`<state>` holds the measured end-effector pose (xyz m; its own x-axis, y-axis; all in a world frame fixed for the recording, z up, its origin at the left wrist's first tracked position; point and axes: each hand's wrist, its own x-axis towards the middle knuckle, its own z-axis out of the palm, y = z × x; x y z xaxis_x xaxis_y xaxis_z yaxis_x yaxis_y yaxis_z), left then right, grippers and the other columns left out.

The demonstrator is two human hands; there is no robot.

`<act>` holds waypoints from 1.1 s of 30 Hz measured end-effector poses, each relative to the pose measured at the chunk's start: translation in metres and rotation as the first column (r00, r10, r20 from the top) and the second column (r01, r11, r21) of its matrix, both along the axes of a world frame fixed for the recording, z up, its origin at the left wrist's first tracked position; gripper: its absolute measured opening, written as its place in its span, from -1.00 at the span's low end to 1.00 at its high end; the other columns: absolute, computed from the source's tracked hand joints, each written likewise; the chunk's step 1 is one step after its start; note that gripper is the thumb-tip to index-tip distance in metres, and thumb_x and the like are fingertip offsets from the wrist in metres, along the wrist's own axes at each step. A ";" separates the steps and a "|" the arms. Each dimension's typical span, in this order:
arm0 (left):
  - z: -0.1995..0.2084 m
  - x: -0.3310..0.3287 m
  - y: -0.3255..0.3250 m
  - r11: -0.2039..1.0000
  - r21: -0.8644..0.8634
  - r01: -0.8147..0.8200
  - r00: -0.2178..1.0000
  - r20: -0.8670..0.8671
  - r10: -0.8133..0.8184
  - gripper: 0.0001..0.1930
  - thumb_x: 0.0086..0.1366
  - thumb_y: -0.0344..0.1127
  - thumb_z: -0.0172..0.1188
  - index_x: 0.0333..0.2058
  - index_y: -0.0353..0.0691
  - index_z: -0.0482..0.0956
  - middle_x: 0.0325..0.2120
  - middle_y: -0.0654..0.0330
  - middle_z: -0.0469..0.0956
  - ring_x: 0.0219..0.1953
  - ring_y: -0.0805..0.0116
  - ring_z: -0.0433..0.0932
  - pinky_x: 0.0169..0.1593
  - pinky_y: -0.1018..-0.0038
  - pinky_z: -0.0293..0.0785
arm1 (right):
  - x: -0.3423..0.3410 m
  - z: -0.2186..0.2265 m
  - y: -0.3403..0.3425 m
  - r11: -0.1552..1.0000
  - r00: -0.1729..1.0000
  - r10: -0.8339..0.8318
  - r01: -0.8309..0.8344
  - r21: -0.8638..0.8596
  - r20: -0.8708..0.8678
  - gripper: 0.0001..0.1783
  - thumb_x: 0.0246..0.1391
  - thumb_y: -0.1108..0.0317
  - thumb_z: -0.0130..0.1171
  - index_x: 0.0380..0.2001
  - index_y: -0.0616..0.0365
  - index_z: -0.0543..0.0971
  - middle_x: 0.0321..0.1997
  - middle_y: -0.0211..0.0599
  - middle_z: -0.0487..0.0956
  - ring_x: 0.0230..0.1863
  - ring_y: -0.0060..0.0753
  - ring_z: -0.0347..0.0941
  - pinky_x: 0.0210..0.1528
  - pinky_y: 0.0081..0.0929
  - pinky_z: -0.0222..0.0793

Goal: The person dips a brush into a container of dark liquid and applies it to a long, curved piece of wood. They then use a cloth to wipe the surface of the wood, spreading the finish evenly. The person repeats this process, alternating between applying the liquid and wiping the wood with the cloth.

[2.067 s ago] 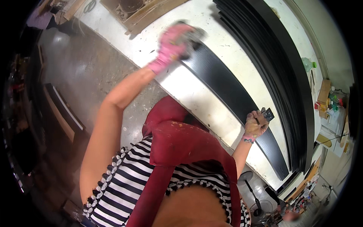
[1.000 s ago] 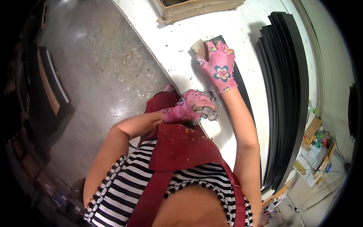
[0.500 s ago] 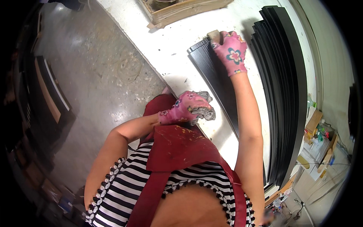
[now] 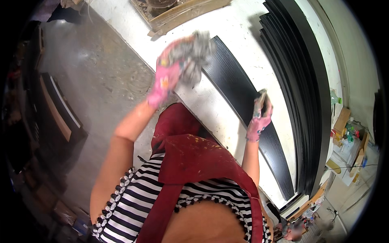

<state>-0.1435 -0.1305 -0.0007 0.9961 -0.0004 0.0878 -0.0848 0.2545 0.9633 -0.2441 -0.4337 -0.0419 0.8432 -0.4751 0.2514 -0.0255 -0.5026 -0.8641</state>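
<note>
My left hand (image 4: 165,77), in a pink flowered glove, is closed round a crumpled grey rag (image 4: 196,54), which is smeared by motion. The rag is beside the far end of a long black board (image 4: 239,87) with a fine grain, lying on the white work table (image 4: 190,91). My right hand (image 4: 260,123), in a matching glove, is at the board's right edge, about midway along it. Its bent fingers hold a small tan block (image 4: 263,94), mostly covered by the fingers; its exact kind does not show.
A stack of long black boards (image 4: 302,93) lies along the table's right side. At the far end stands a shallow wooden tray (image 4: 174,22) with a round container in it. Concrete floor (image 4: 101,73) lies left of the table edge. Assorted items (image 4: 350,139) sit at the right.
My left hand has swung forward with the rag, from near my apron to the board's far end. My right hand has drawn back toward me along the board with the tan block.
</note>
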 end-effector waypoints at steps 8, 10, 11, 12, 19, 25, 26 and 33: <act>-0.064 0.121 -0.034 0.769 -0.043 0.638 0.770 0.057 -0.635 -0.49 0.14 -0.67 0.06 0.12 -0.40 0.45 0.07 0.09 0.53 0.11 0.31 0.50 0.25 0.48 0.38 | -0.024 -0.021 -0.014 0.985 1.000 0.011 -0.007 -0.171 0.019 -0.55 0.12 0.36 0.20 0.08 0.29 0.52 0.05 -0.08 0.55 0.06 -0.18 0.47 0.14 -0.30 0.38; -0.070 0.119 -0.025 0.717 -0.087 0.692 0.722 0.049 -0.691 -0.49 0.12 -0.71 0.04 0.11 -0.41 0.47 0.08 0.07 0.53 0.14 0.31 0.48 0.27 0.47 0.35 | -0.022 -0.020 -0.014 0.983 1.000 -0.022 0.020 -0.184 -0.013 -0.55 0.11 0.35 0.21 0.07 0.29 0.53 0.01 -0.10 0.55 0.04 -0.19 0.48 0.13 -0.31 0.39; -0.071 0.116 -0.019 0.693 -0.107 0.713 0.700 0.049 -0.713 -0.48 0.11 -0.69 0.06 0.11 -0.41 0.47 0.08 0.07 0.52 0.16 0.29 0.47 0.28 0.45 0.34 | -0.022 -0.019 -0.013 0.980 1.000 -0.024 0.020 -0.196 -0.017 -0.55 0.11 0.34 0.22 0.07 0.29 0.53 0.01 -0.10 0.55 0.04 -0.19 0.48 0.13 -0.32 0.40; -0.070 0.113 -0.013 0.667 -0.149 0.730 0.679 0.048 -0.733 -0.48 0.10 -0.68 0.07 0.11 -0.41 0.47 0.09 0.06 0.52 0.17 0.28 0.47 0.29 0.43 0.34 | -0.022 -0.018 -0.012 0.978 1.000 -0.027 0.024 -0.209 -0.014 -0.55 0.11 0.34 0.22 0.07 0.29 0.53 0.01 -0.10 0.55 0.04 -0.19 0.48 0.13 -0.32 0.40; -0.070 0.068 0.040 0.628 -0.179 0.757 0.633 -0.038 -0.773 -0.39 0.13 -0.24 0.40 0.10 -0.44 0.47 0.09 0.00 0.51 0.17 0.19 0.46 0.30 0.31 0.31 | -0.022 -0.013 -0.007 0.978 0.999 -0.053 0.050 -0.201 -0.011 -0.53 0.10 0.34 0.25 0.08 0.27 0.53 0.00 -0.11 0.56 0.02 -0.21 0.48 0.15 -0.32 0.36; -0.051 0.020 0.080 0.494 0.216 0.842 0.530 -0.159 -0.833 -0.38 0.05 -0.06 0.40 0.04 -0.29 0.57 -0.03 0.06 0.62 0.11 0.19 0.53 0.31 0.29 0.29 | -0.023 -0.014 -0.007 0.982 0.995 -0.098 0.099 -0.161 0.014 -0.54 0.09 0.38 0.26 0.07 0.26 0.54 -0.02 -0.15 0.57 0.03 -0.24 0.48 0.14 -0.32 0.35; -0.041 0.018 0.079 0.533 0.114 0.839 0.544 -0.207 -0.813 -0.41 0.07 -0.08 0.39 0.03 -0.29 0.58 -0.03 0.06 0.62 0.10 0.20 0.54 0.31 0.28 0.32 | -0.023 -0.014 -0.007 0.980 0.994 -0.113 0.113 -0.165 0.013 -0.52 0.06 0.33 0.27 0.06 0.24 0.55 -0.03 -0.15 0.56 0.00 -0.22 0.48 0.12 -0.31 0.36; -0.030 0.090 -0.022 0.821 0.113 0.560 0.824 0.032 -0.566 -0.49 0.18 -0.43 0.25 0.14 -0.24 0.48 0.07 0.11 0.53 0.09 0.31 0.52 0.22 0.37 0.44 | -0.022 -0.019 -0.008 0.984 0.989 -0.138 0.142 -0.110 0.043 -0.50 -0.02 0.32 0.32 0.03 0.21 0.57 -0.06 -0.16 0.56 -0.03 -0.22 0.49 0.06 -0.34 0.39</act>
